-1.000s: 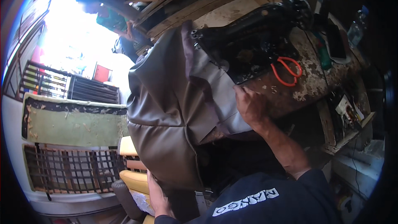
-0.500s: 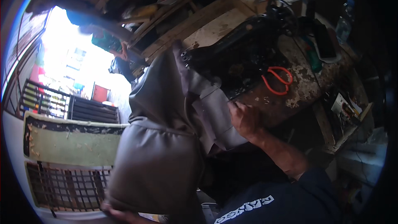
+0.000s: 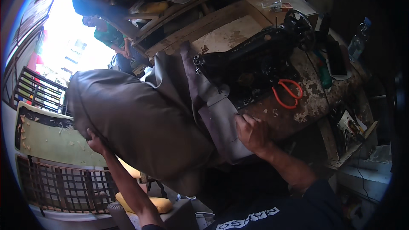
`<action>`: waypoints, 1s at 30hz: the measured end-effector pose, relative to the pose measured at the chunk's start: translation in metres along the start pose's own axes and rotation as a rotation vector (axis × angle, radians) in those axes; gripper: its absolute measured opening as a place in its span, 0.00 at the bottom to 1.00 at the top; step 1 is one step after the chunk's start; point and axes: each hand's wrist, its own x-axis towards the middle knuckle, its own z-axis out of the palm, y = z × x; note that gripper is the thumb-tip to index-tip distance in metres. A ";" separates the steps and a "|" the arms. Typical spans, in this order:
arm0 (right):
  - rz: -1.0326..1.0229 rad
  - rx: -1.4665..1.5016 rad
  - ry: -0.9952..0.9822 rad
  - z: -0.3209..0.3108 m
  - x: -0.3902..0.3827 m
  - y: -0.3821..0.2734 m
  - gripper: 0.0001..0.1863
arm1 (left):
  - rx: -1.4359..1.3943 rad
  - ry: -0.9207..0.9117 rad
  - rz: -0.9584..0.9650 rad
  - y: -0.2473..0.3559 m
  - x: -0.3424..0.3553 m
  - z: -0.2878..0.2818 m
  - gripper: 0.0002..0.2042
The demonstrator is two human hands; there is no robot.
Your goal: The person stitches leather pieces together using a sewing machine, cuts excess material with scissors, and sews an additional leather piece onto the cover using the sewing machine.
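A large sheet of brown leather-like upholstery fabric (image 3: 132, 119) spreads from the left toward a black sewing machine (image 3: 251, 49). My left hand (image 3: 96, 141) grips its lower left edge, with the arm stretched out. Beside the machine bed, my right hand (image 3: 252, 133) is closed on the edge of the fabric's greyish underside, knuckles up. Part of the fabric lies under the machine's needle end, where the needle itself is too dark to make out. Scissors with orange-red handles (image 3: 288, 93) rest on the worn wooden table (image 3: 272, 117), right of the machine bed.
On the right of the table are a phone (image 3: 335, 59), a green object (image 3: 324, 74) and a clear plastic bottle (image 3: 358, 40). A cardboard box (image 3: 281, 6) stands behind the machine. Frames with webbing (image 3: 64, 183) lean at left. Another person (image 3: 111, 38) is near the bright doorway.
My left hand has moved up from the lower edge, lifting and spreading the fabric out to the left. My right hand stays at the fabric's edge beside the machine.
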 end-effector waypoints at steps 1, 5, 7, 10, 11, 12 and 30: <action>-0.008 0.031 -0.007 0.000 0.002 -0.007 0.09 | 0.016 -0.110 -0.164 -0.011 0.032 -0.004 0.28; 0.025 -0.039 -0.018 0.000 -0.003 0.007 0.07 | -0.290 -0.148 -0.037 0.086 -0.048 0.009 0.22; 0.046 -0.004 -0.064 -0.002 -0.002 -0.001 0.06 | -0.057 -0.117 0.304 0.095 -0.067 0.002 0.21; 0.050 0.023 -0.118 -0.009 0.002 -0.002 0.06 | 0.098 -0.027 0.761 0.183 -0.154 -0.015 0.12; 0.015 0.037 -0.105 -0.010 0.015 -0.012 0.06 | -0.137 -0.230 0.949 0.199 -0.158 -0.026 0.11; 0.042 0.063 -0.161 -0.011 0.020 -0.022 0.06 | -0.378 -0.522 1.072 0.211 -0.169 -0.027 0.11; 0.419 0.208 -0.460 0.076 0.201 0.081 0.26 | -0.015 -1.338 1.315 0.219 -0.246 0.060 0.23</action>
